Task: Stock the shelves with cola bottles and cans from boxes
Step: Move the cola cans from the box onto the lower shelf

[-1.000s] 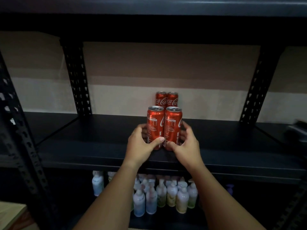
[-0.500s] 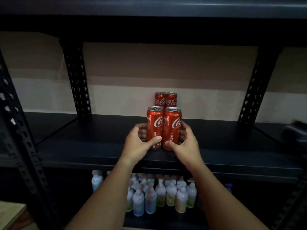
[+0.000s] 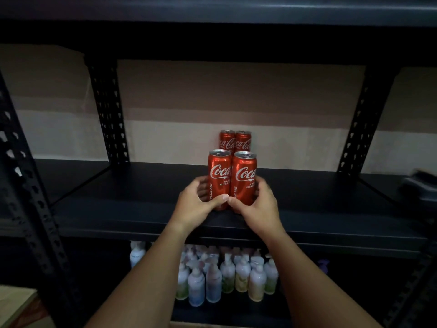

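Observation:
Two tall red cola cans stand side by side near the front of the black shelf (image 3: 331, 209). My left hand (image 3: 196, 204) grips the left front can (image 3: 219, 176) low down, thumb across its front. My right hand (image 3: 257, 204) grips the right front can (image 3: 244, 178) the same way. Both logos face me. Behind them, two more red cola cans (image 3: 235, 143) stand together at the back of the shelf against the wall.
Black perforated uprights (image 3: 107, 114) (image 3: 364, 119) frame the bay. Several pale pump bottles (image 3: 227, 275) fill the shelf below. A dark object (image 3: 421, 185) lies at the shelf's right end. A cardboard box corner (image 3: 16, 306) shows at the bottom left.
Both front cans have been turned in my hands, so their logos now face me instead of the side text. The cans stay at the same spot on the shelf.

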The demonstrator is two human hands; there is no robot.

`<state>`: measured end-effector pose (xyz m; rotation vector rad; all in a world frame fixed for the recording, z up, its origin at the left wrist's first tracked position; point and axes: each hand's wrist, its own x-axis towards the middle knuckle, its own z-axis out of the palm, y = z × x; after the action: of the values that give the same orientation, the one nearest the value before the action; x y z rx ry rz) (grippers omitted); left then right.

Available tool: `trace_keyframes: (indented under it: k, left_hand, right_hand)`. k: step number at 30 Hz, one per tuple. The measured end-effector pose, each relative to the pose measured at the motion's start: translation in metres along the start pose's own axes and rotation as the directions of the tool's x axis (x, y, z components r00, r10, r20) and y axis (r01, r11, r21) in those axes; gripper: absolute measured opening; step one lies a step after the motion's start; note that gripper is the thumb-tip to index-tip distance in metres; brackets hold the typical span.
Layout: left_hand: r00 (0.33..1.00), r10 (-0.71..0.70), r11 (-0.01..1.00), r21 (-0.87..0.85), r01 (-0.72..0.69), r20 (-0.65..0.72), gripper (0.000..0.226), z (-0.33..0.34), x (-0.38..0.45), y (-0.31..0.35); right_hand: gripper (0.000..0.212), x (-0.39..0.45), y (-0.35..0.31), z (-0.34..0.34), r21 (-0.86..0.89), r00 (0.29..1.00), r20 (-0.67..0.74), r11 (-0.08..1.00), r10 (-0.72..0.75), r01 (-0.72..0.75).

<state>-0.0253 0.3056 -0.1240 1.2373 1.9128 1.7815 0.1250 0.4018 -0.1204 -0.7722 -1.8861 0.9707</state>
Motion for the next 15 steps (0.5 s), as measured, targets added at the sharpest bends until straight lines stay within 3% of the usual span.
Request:
trace_keyframes:
  k: [6,15]
  left_hand:
    - [0.996,0.066,0.993,0.104,-0.059,-0.063,0.058,0.0007,0.0005,-0.0032]
    - [1.0,-0.006,0.997,-0.077,0.005,-0.013,0.046,-0.0027,-0.0002,-0.002]
  right_hand:
    - [0.085,0.0045,0.0066,-0.0102,0.126,0.995,0.079,0.989,0.064,-0.074]
    - [0.093,0.0027,0.0071,-0.0016,0.09,0.999,-0.001,0.995,0.041,-0.041]
